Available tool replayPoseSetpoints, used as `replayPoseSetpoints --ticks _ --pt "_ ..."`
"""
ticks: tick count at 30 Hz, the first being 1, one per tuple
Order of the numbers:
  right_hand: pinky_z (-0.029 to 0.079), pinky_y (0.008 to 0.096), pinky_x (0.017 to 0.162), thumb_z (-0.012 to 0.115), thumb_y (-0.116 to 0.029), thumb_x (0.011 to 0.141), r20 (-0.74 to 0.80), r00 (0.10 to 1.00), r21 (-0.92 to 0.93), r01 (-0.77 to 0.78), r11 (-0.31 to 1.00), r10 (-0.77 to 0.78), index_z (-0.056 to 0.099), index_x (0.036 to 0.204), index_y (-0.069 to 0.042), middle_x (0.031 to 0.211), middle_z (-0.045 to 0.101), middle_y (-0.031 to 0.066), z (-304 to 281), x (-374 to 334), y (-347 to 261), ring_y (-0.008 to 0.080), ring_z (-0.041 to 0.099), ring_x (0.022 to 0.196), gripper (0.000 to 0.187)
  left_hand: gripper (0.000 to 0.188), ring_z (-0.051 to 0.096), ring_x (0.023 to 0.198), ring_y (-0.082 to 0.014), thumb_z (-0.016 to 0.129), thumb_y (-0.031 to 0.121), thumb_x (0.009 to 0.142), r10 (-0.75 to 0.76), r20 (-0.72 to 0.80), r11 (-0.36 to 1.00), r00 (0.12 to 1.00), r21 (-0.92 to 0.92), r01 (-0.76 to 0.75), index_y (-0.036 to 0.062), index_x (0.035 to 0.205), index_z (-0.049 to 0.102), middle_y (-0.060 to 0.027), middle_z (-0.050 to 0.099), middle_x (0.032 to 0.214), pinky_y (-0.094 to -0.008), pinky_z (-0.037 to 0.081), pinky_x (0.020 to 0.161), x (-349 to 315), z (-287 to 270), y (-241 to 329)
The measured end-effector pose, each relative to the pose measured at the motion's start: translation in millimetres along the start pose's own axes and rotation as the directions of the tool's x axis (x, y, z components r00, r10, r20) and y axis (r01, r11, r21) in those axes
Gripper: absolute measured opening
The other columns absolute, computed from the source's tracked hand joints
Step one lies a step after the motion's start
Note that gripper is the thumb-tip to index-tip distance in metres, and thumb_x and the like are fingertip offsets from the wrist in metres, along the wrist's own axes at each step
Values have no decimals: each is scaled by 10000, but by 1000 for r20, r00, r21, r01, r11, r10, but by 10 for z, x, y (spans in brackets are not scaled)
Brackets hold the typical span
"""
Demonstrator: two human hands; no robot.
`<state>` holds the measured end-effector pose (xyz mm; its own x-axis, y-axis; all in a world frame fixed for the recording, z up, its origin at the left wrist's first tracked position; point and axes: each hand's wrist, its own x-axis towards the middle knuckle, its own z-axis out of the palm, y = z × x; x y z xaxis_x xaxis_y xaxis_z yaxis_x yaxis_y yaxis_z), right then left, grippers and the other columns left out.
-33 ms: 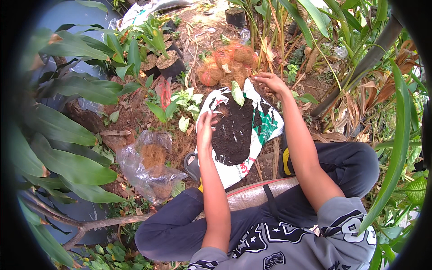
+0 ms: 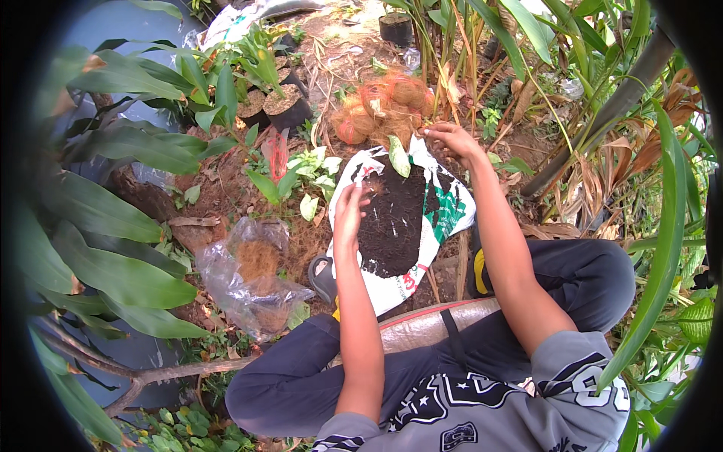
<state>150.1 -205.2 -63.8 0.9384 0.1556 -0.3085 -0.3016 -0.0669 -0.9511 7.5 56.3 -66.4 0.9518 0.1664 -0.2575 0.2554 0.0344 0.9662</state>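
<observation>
A white plastic bag (image 2: 446,197) with green and red print lies open before me, filled with dark soil (image 2: 388,233). My left hand (image 2: 349,212) is at the bag's left edge, fingers apart and nothing visible in them. My right hand (image 2: 449,141) hovers past the bag's far right corner, fingers loosely stretched beside brown coconut fibre (image 2: 399,129); no held thing shows. A pale green variegated leaf (image 2: 398,156) lies over the far edge of the soil. Behind it sit round fibre bundles (image 2: 374,108) in orange netting.
A clear plastic bag (image 2: 226,260) with brown fibre (image 2: 257,260) lies at left. Black potted plants (image 2: 288,109) stand at far left. Small variegated plants (image 2: 312,167) lie beside the soil bag. Big leaves (image 2: 120,271) crowd the left, and a dark pole (image 2: 602,113) slants at right.
My left hand has shifted very slightly, its fingers a little straighter. My right hand stays almost where it was.
</observation>
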Motion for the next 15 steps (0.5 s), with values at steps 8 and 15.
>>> replayPoseSetpoints --ticks 8,15 --pt "402 211 575 666 -232 877 380 923 15 64 998 -65 697 1047 -90 854 652 -51 879 -176 188 37 548 761 224 442 601 1061 -219 590 262 936 138 296 952 945 225 -209 -42 1246 509 -162 636 1124 -319 443 943 327 174 90" --pt "474 308 696 661 -408 839 307 947 -24 -95 995 98 702 994 -68 853 659 75 1427 -283 809 153 592 778 377 306 687 761 -198 542 226 962 -195 181 974 964 151 169 -6 1160 567 -124 686 931 -278 519 638 261 -535 -625"
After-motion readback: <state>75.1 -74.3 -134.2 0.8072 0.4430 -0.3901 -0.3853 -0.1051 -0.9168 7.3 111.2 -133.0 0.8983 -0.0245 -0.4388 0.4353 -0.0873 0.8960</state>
